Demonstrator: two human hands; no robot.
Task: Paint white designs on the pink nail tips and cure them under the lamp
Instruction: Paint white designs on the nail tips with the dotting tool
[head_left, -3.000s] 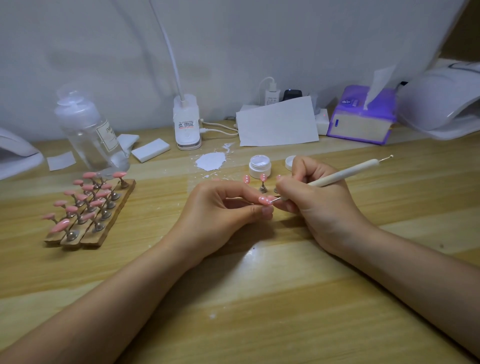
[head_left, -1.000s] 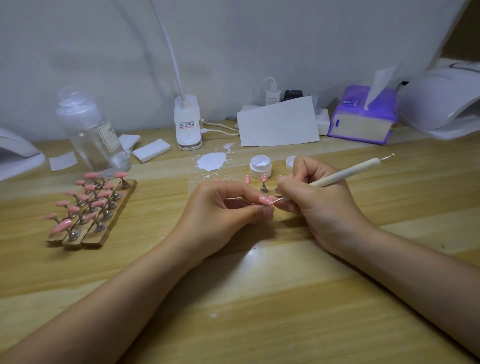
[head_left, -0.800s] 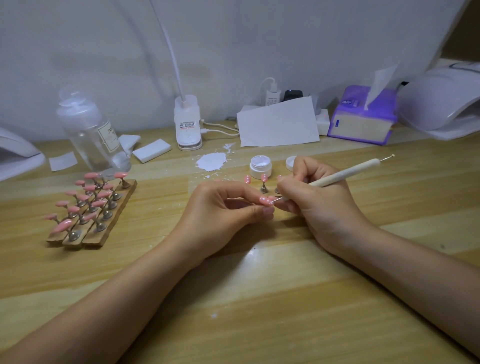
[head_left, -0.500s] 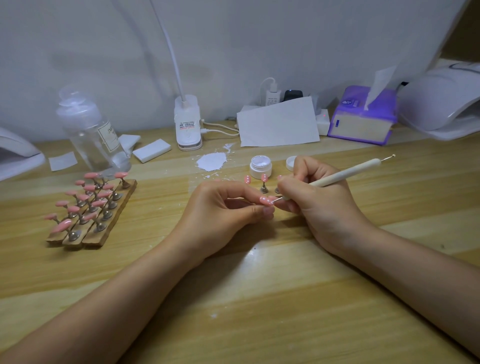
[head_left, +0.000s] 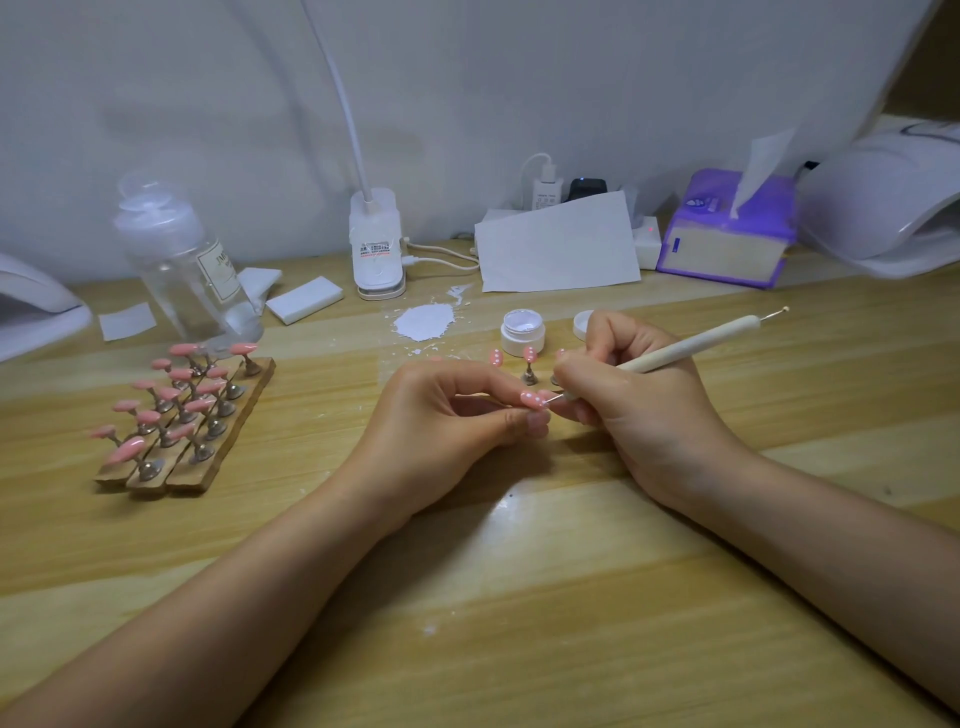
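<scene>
1. At the centre of the frame, a pink nail tip (head_left: 533, 399) with white dots on it was pinched between the thumb and forefinger of the left hand (head_left: 441, 431).
2. A cream-handled dotting tool (head_left: 691, 345) was gripped pen-fashion in the right hand (head_left: 644, 410), its metal point laid against the held tip.
3. Just above the hands, further dotted pink tips (head_left: 530, 355) were seen upright on small metal stands, in front of an open white gel pot (head_left: 522, 331); the pot's lid (head_left: 582, 325) lay beside it, partly hidden by the right hand.
4. At the left of the frame, a wooden rack (head_left: 218, 452) was loaded with rows of plain pink tips on stands.
5. A curing lamp (head_left: 893, 208) was placed at the upper right edge, well apart from the hands.
6. A clear bottle (head_left: 182, 265), a white smear (head_left: 423, 322) and a purple tissue box (head_left: 727, 234) were seen along the back of the wooden table (head_left: 519, 623).
</scene>
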